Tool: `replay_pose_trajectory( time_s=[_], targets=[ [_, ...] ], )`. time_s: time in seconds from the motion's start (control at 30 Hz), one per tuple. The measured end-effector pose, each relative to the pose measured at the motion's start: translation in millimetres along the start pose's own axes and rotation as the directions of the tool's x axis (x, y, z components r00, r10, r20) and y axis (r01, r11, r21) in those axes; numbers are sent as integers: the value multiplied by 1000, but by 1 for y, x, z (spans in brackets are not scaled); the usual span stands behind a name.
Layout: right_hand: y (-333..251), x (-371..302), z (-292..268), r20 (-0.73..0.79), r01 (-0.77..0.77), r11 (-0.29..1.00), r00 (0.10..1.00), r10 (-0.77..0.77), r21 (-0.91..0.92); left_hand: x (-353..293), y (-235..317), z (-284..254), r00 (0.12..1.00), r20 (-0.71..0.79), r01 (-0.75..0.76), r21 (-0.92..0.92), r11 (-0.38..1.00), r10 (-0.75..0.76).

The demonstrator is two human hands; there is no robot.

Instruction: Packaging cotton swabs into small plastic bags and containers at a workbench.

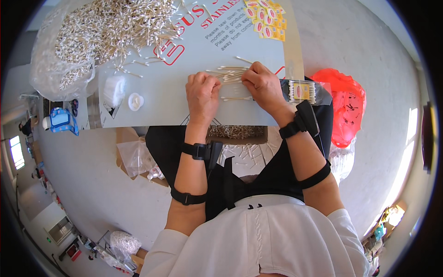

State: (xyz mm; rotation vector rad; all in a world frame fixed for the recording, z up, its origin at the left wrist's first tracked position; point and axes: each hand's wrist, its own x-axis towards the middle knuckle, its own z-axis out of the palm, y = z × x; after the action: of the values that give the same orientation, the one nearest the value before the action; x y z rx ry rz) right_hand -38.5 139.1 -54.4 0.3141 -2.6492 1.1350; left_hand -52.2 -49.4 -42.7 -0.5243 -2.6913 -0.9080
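A small bunch of cotton swabs point(232, 74) lies across the tabletop between my two hands. My left hand point(202, 92) is closed at the left ends of the bunch, its thumb and fingers pinched together. At the right ends, my right hand point(263, 85) has its fingers curled in a pinch on the swabs. The exact grip is partly hidden by the fingers. A few loose swabs point(235, 98) lie just below the bunch. Beside my right wrist is a clear packet of swabs point(302, 91) with a yellow label inside.
A large heap of cotton swabs point(110, 27) spills from a clear bag at the far left. Yellow label cards point(267, 18) lie at the far right. A white round dish point(135, 102) sits left. A red plastic bag point(339, 99) hangs right; an open box of swabs point(237, 132) stands below.
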Motion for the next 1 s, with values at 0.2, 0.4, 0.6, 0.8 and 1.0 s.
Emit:
replay_pose_trajectory(
  time_s=[0.2, 0.4, 0.6, 0.8, 1.0],
  targets=[
    [-2, 4, 3, 59, 103, 983, 994, -95, -152, -4, -4, -1, 1000, 25, -18, 14, 1000, 18],
    [1, 4, 0, 31, 104, 990, 994, -101, -100, -8, -4, -3, 994, 87, -65, 6, 998, 64],
    [-18, 7, -22, 8, 58, 986, 998, -58, -153, -6, -2, -3, 990, 133, -52, -4, 999, 52],
    [-39, -37, -47, 349, 72, 995, 933, -92, 68, 11, -8, -6, 999, -34, 22, -13, 1000, -23],
    [-36, -36, -23, 120, -166, 969, 982, 145, 182, 21, -15, -4, 994, 111, -17, 36, 999, 13]
  ],
)
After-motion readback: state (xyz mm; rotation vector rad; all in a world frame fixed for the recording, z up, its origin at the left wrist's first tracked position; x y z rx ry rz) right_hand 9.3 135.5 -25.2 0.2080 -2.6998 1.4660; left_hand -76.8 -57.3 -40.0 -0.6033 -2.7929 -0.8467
